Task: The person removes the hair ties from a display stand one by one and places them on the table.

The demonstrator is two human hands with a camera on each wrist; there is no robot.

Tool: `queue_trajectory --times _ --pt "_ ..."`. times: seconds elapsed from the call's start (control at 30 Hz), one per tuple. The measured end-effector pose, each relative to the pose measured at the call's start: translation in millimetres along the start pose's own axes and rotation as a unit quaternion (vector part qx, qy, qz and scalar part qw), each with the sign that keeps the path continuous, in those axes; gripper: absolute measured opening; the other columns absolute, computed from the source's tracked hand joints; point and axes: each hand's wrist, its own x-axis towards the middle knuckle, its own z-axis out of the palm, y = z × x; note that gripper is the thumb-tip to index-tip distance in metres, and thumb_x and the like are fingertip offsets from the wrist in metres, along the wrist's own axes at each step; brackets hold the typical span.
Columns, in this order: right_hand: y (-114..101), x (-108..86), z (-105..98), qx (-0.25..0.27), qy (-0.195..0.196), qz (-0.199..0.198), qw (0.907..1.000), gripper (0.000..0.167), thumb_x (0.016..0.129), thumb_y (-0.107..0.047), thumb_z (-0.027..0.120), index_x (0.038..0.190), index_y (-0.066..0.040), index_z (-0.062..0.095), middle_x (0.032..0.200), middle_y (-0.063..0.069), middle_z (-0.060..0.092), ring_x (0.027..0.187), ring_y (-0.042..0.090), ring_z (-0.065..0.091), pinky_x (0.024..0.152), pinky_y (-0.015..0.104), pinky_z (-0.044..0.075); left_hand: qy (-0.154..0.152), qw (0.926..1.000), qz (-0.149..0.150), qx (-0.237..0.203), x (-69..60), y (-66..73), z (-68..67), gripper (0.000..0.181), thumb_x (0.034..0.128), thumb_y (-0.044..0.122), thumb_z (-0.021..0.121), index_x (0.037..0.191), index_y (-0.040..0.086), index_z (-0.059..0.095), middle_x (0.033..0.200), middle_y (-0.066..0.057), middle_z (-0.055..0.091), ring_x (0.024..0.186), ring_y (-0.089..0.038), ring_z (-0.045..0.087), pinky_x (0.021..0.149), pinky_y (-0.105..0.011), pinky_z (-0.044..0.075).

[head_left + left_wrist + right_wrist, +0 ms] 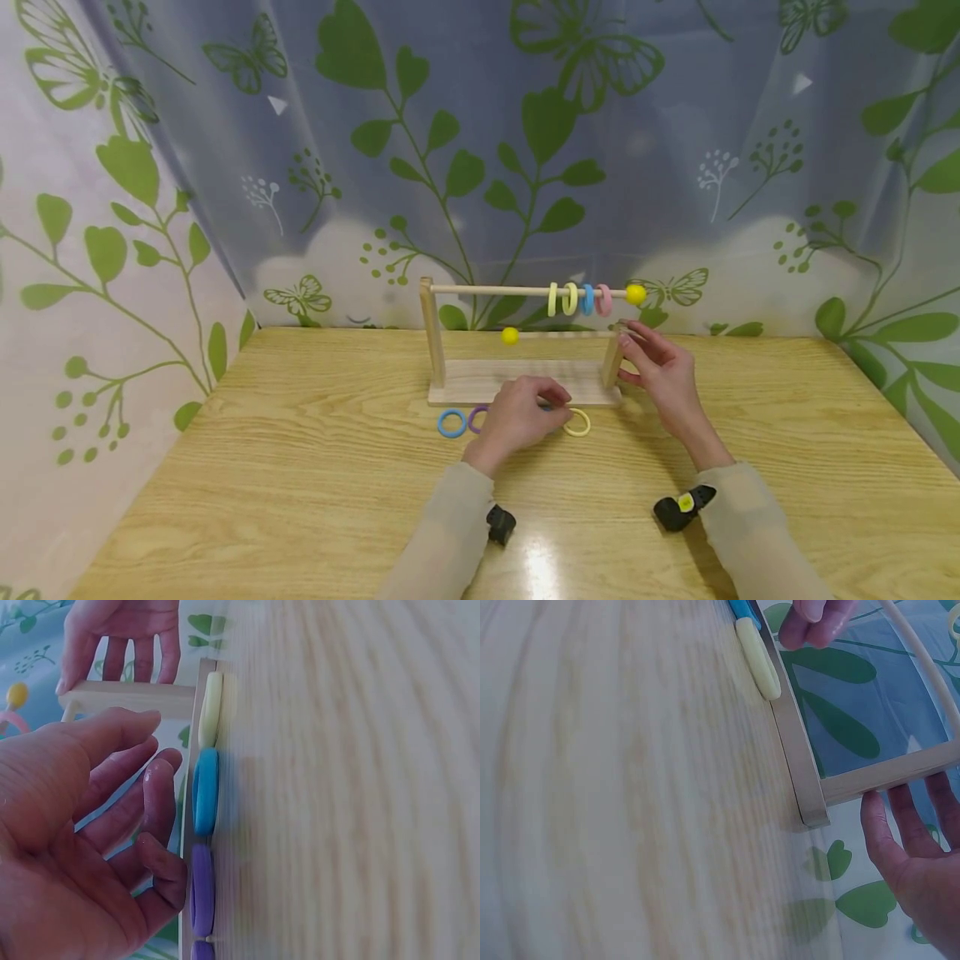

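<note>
A wooden stand point(517, 382) holds two horizontal rods with yellow ball ends. Two pale yellow rings, a blue ring point(588, 300) and a pink ring point(603, 301) hang on the upper rod point(495, 291). The person's right hand point(663, 379) grips the short right post point(142, 699), thumb and fingertips against it. In front of the base, the left hand point(525, 417) hovers over a row of rings, its fingers loosely bent and nothing held. Beneath it lie a yellow ring point(577, 422), a blue ring point(205, 792) and a purple ring point(202, 891); the head view partly hides these.
Another blue ring point(452, 423) lies at the left end of the row. The stand sits toward the back of a wood-grain table point(300, 467). A patterned curtain point(480, 167) hangs directly behind the table and along its left side.
</note>
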Motion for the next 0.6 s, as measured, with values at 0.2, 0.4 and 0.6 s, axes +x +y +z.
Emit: queue_trajectory --times 0.2,0.4,0.6 --pt "-0.8 -0.2 0.2 -0.003 0.002 0.002 1.0000 0.053 0.101 -0.027 0.065 0.147 -0.002 0.053 0.110 -0.026 0.068 0.103 -0.005 0.068 0.076 0.025 0.062 0.001 0.9990 -0.001 -0.044 -2.8 -4.8 -4.2 0.022 0.0932 0.027 0.075 0.112 0.015 0.077 0.108 0.000 0.078 0.095 -0.018 0.076 0.080 -0.027 0.058" --pt "-0.5 0.1 0.2 0.000 0.001 0.002 1.0000 0.052 0.101 -0.028 0.066 0.146 -0.004 0.055 0.111 -0.025 0.069 0.103 -0.004 0.069 0.076 0.025 0.062 0.009 0.9970 0.004 -0.076 -6.4 -9.0 -10.9 0.025 0.0937 0.027 0.075 0.115 0.015 0.076 0.108 0.000 0.078 0.085 -0.012 0.072 0.076 -0.025 0.058" --pt "-0.9 -0.5 0.2 0.000 0.001 -0.001 1.0000 0.051 0.101 -0.027 0.066 0.145 -0.003 0.056 0.111 -0.025 0.069 0.103 -0.004 0.069 0.076 0.025 0.062 0.039 0.9966 0.011 -0.072 -11.4 -7.7 -18.9 0.028 0.0932 0.031 0.075 0.117 0.016 0.075 0.110 0.002 0.077 0.083 -0.010 0.069 0.076 -0.026 0.056"
